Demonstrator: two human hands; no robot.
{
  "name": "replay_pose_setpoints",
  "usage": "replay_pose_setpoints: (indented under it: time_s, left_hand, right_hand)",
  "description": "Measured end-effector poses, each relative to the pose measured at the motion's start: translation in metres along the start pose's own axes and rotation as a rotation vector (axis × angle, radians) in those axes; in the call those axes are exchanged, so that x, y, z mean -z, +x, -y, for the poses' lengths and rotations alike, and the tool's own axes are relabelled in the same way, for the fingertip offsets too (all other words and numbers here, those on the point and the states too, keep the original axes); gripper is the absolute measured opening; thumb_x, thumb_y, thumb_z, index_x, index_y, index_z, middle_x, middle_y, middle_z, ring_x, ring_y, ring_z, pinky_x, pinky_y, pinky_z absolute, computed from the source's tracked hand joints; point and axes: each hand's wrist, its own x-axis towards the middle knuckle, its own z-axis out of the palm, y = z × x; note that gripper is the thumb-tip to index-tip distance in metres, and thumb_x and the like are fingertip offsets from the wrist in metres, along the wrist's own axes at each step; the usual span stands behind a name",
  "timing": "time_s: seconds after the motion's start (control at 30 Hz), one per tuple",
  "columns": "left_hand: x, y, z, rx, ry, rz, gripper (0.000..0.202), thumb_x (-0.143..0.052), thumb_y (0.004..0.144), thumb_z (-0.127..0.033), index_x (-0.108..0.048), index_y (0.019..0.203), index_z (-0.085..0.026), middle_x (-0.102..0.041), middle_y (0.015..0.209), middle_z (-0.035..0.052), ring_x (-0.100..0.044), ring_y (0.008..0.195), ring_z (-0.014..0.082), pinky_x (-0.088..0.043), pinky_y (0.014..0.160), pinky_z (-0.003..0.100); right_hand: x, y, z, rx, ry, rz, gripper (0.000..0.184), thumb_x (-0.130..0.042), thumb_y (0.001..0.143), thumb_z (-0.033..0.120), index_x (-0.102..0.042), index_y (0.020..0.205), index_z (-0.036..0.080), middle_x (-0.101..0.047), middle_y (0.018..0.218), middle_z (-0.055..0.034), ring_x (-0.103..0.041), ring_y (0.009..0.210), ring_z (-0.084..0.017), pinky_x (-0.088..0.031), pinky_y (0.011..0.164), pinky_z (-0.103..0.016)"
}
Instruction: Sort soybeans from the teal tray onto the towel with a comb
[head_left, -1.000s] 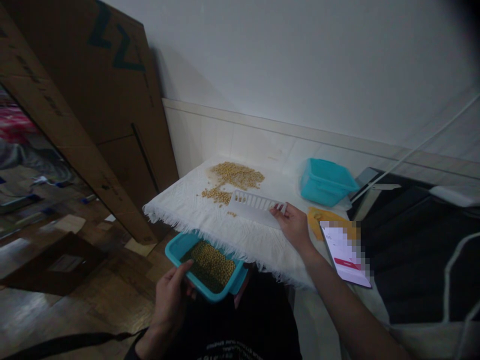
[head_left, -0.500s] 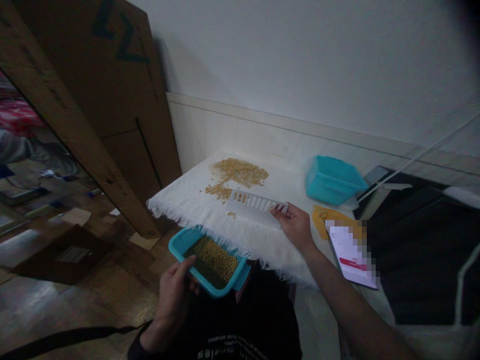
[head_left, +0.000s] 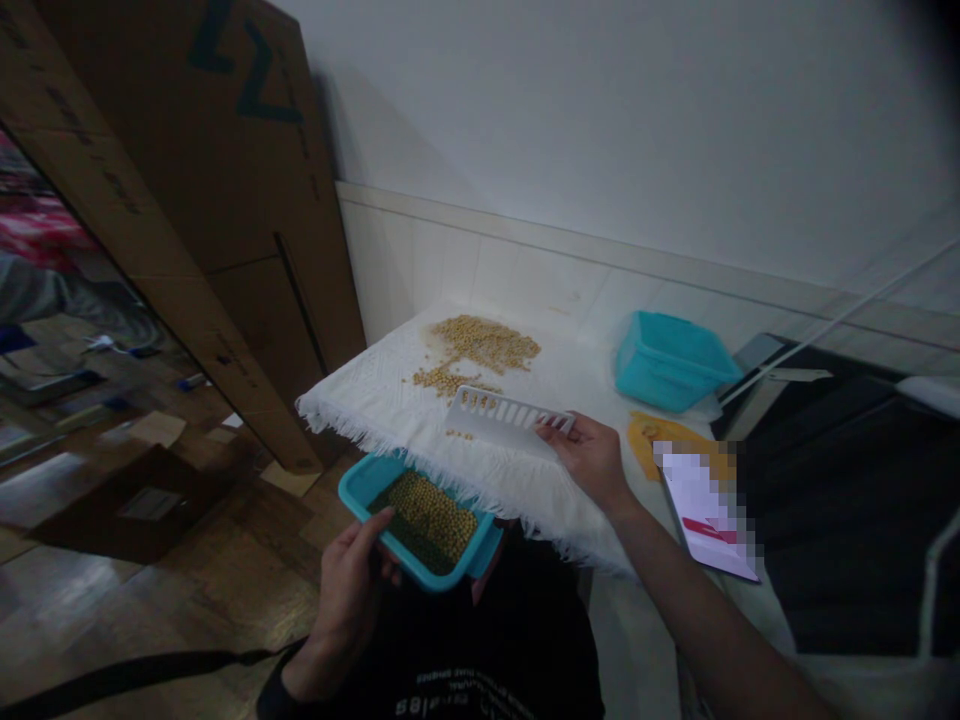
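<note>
My left hand (head_left: 358,565) is closed on the near-left rim of a teal plastic container (head_left: 356,487), held just below the table's front edge. Inside it lie yellow soybeans (head_left: 442,512) and small green beans (head_left: 409,530). Between the thumb and fingers of my right hand (head_left: 589,455) is the right end of a flat white slotted plastic piece (head_left: 495,432), tilted over the cloth. Through its left slots, yellow beans show. Behind it, a spread heap of soybeans (head_left: 484,342) covers part of the white fringed cloth (head_left: 360,395), with a few strays near the front.
A second teal container (head_left: 667,370) stands at the table's back right. Near it lie an orange-yellow item (head_left: 649,435), a phone-like device with a lit, partly blurred screen (head_left: 694,510), and a black surface (head_left: 840,520). A tall cardboard box (head_left: 247,200) rises at left.
The white slotted piece has shifted slightly toward the table's front edge and tilted, with my right hand still on it. My left hand and the container it holds have barely moved.
</note>
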Motion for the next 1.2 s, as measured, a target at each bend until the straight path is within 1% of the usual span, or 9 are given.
replay_pose_setpoints:
  time_s: [0.07,0.17,0.43,0.57,0.7,0.93,1.1,1.2]
  left_hand:
    - [0.000,0.000,0.000,0.002,-0.014,0.003,0.042,-0.072,0.073,-0.042,-0.050,0.044,-0.020,-0.045,0.035,-0.0049,-0.042,0.032,0.0106,-0.034,0.037,0.024]
    - [0.000,-0.001,0.000,0.007,-0.030,0.009,0.042,-0.074,0.073,-0.041,-0.051,0.044,-0.020,-0.045,0.035,-0.0050,-0.043,0.032,0.0108,-0.034,0.037,0.024]
    - [0.001,0.001,0.001,0.001,-0.017,0.001,0.041,-0.074,0.071,-0.044,-0.052,0.046,-0.020,-0.045,0.036,-0.0050,-0.042,0.033,0.0105,-0.035,0.038,0.024]
    - [0.004,0.003,0.004,-0.018,-0.025,0.026,0.041,-0.074,0.073,-0.042,-0.052,0.046,-0.019,-0.046,0.037,-0.0048,-0.042,0.034,0.0099,-0.036,0.039,0.024]
    - [0.004,0.002,0.004,-0.016,-0.049,0.046,0.041,-0.073,0.074,-0.040,-0.053,0.047,-0.019,-0.046,0.037,-0.0051,-0.043,0.034,0.0096,-0.036,0.039,0.023]
    - [0.001,0.000,0.000,-0.004,-0.068,0.024,0.040,-0.073,0.074,-0.041,-0.052,0.047,-0.019,-0.045,0.037,-0.0053,-0.041,0.033,0.0099,-0.034,0.036,0.024]
    - [0.001,0.001,0.000,0.000,-0.035,0.009,0.041,-0.073,0.073,-0.042,-0.053,0.046,-0.019,-0.045,0.035,-0.0046,-0.041,0.032,0.0103,-0.035,0.036,0.024]
    - [0.001,0.000,0.001,0.002,-0.035,0.006,0.042,-0.073,0.072,-0.042,-0.053,0.045,-0.019,-0.045,0.035,-0.0046,-0.041,0.032,0.0097,-0.034,0.036,0.024]
  right_hand:
    - [-0.001,0.000,0.000,-0.004,0.022,0.011,0.029,-0.072,0.075,0.046,-0.072,0.076,0.017,-0.073,0.071,-0.0035,-0.066,0.063,-0.017,-0.051,0.057,-0.026]
    - [-0.002,-0.001,0.001,0.000,0.006,0.014,0.030,-0.071,0.076,0.047,-0.073,0.077,0.017,-0.072,0.071,-0.0036,-0.065,0.062,-0.017,-0.051,0.056,-0.026]
    - [-0.002,-0.005,0.008,-0.023,-0.021,0.038,0.030,-0.074,0.074,0.045,-0.075,0.074,0.016,-0.068,0.061,-0.0019,-0.059,0.054,-0.014,-0.044,0.047,-0.023]
    - [-0.003,-0.008,0.008,-0.039,0.018,0.057,0.029,-0.074,0.073,0.045,-0.076,0.076,0.016,-0.071,0.065,-0.0030,-0.062,0.057,-0.016,-0.046,0.048,-0.024]
    - [-0.004,-0.010,0.010,-0.026,0.049,0.074,0.027,-0.076,0.072,0.044,-0.077,0.074,0.017,-0.071,0.065,-0.0027,-0.062,0.057,-0.016,-0.047,0.049,-0.024]
    - [-0.004,-0.012,0.017,0.015,0.050,0.088,0.024,-0.076,0.072,0.042,-0.078,0.073,0.018,-0.072,0.064,-0.0022,-0.064,0.056,-0.017,-0.050,0.049,-0.025]
    - [-0.004,-0.013,0.020,0.026,0.045,0.111,0.024,-0.076,0.071,0.041,-0.078,0.072,0.017,-0.071,0.061,-0.0026,-0.063,0.053,-0.017,-0.048,0.047,-0.025]
    - [-0.004,-0.015,0.021,0.021,0.072,0.130,0.023,-0.078,0.070,0.041,-0.078,0.071,0.017,-0.070,0.061,-0.0023,-0.063,0.053,-0.017,-0.048,0.048,-0.025]
